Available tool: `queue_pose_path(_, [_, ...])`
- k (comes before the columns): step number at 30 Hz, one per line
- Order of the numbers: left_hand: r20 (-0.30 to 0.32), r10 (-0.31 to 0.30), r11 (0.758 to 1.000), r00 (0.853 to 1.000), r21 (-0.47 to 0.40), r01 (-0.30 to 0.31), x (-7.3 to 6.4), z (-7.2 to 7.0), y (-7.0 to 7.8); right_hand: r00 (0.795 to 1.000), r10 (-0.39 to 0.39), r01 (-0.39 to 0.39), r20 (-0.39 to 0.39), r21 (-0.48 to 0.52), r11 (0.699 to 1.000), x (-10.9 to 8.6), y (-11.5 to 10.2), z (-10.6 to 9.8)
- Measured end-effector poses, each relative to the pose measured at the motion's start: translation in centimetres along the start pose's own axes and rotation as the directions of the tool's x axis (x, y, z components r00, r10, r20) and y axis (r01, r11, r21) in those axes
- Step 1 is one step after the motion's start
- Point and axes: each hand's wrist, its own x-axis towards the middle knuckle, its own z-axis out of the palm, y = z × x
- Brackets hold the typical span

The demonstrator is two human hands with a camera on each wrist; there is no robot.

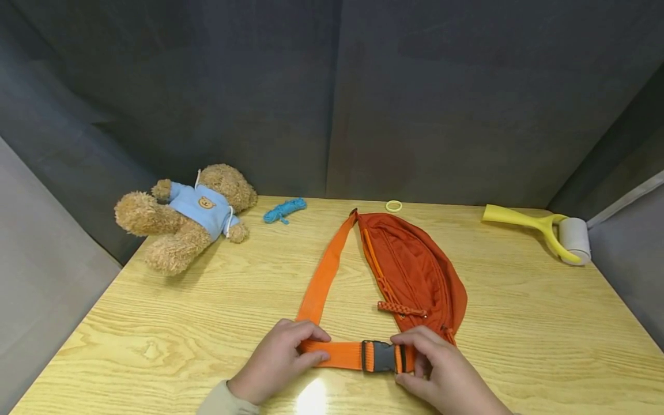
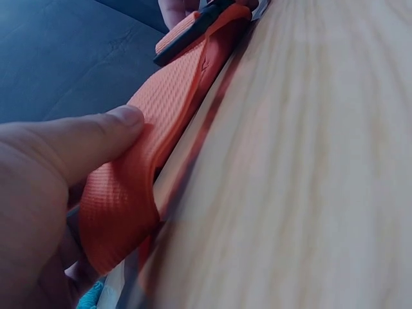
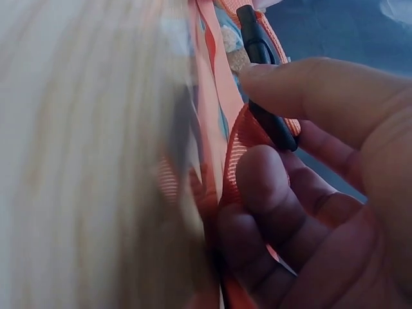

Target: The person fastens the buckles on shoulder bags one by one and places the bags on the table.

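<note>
An orange-red waist bag (image 1: 415, 265) lies on the wooden table, its orange strap (image 1: 324, 282) looping round to the front. A black buckle (image 1: 384, 357) joins the strap at the near side, its halves clipped together. My left hand (image 1: 285, 357) pinches the strap left of the buckle, thumb in front; the left wrist view shows the thumb pressed on the ribbed webbing (image 2: 174, 96). My right hand (image 1: 441, 363) holds the strap at the buckle's right end, between thumb and fingers. In the right wrist view, the thumb lies against the black buckle part (image 3: 273, 125).
A teddy bear (image 1: 202, 210) in a blue hoodie lies at the back left, beside a blue cord bundle (image 1: 285, 210). Behind the bag is a small yellow ring (image 1: 393, 206). A yellow-handled roller (image 1: 539, 227) lies at the back right. Dark panels (image 1: 332, 98) enclose the table.
</note>
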Motion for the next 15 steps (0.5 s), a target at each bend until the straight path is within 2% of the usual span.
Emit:
queue_pose_path(10, [-0.007,0.01,1.0,1.0,-0.001,-0.01,0.05,-0.21,-0.15,1.0,0.01,-0.01,-0.002,-0.022,1.0,0.0,0.11,-0.32])
queue_pose_path(15, [-0.008,-0.006,1.0,1.0,-0.006,0.006,0.01,-0.32,-0.2,0.998,0.066,-0.066,0.017,-0.025,0.998,0.2,0.24,-0.61])
